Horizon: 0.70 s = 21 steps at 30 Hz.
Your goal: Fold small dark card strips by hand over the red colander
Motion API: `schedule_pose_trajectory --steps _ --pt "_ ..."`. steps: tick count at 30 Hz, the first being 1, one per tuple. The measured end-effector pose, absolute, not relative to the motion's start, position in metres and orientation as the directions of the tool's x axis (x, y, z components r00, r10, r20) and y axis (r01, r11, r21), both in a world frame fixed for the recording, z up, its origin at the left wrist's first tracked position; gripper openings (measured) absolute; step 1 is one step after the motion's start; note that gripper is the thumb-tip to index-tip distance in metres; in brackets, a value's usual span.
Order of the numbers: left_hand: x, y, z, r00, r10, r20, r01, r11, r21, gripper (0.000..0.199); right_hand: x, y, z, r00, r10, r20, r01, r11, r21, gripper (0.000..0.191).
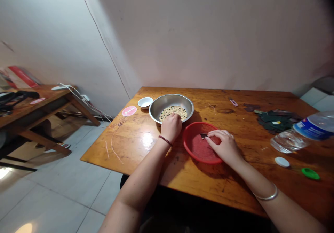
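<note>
My left hand (171, 125) reaches over the near rim of a steel bowl (188, 108), its fingers curled down at the pale beans (175, 111) mixed with dark ones. What those fingers hold, if anything, is hidden. Inside the red plastic basket (190, 149), my right hand (224, 144) pinches a small dark flat piece (203, 136) between thumb and fingers. The basket stands just right of and nearer than the bowl, and its bottom shows red mesh.
A small white bowl (145, 102) and a pink round label (129, 111) lie left of the steel bowl. Loose threads (112, 144) trail at the left edge. On the right are dark green scraps (273, 119), a water bottle (305, 132), a white cap (282, 162) and a green lid (310, 173).
</note>
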State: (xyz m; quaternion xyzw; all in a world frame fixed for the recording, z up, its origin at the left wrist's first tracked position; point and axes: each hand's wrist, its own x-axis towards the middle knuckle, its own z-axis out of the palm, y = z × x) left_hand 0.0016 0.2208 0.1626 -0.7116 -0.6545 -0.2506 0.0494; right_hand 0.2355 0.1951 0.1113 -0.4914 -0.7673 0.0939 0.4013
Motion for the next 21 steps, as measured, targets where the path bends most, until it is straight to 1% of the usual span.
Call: schedule_pose_trajectory --steps 8,12,15,17,19,21 --pt "0.002 0.222 0.160 0.008 0.901 0.433 0.926 -0.170 0.337 0.023 0.235 0.194 0.112 -0.197 0.830 0.521 0.689 0.495 -0.528 0.017" --pt "0.003 0.221 0.161 0.024 0.913 0.408 0.929 -0.171 0.329 0.027 0.235 0.194 0.113 -0.208 0.826 0.523 0.688 0.504 -0.523 0.017" --pt "0.005 0.218 0.165 0.014 0.921 0.388 0.942 -0.142 0.303 0.029 0.235 0.193 0.113 -0.209 0.825 0.525 0.685 0.507 -0.524 0.016" --pt "0.007 0.215 0.167 0.001 0.938 0.346 0.965 -0.091 0.246 0.037 0.235 0.193 0.114 -0.208 0.827 0.522 0.684 0.505 -0.526 0.016" --pt "0.008 0.212 0.170 -0.008 0.963 0.269 0.987 -0.035 0.154 0.053 0.235 0.192 0.114 -0.207 0.831 0.516 0.688 0.499 -0.528 0.016" --pt "0.008 0.210 0.172 -0.009 0.982 0.189 0.997 -0.006 0.078 0.064 0.235 0.192 0.114 -0.203 0.835 0.512 0.693 0.492 -0.527 0.016"
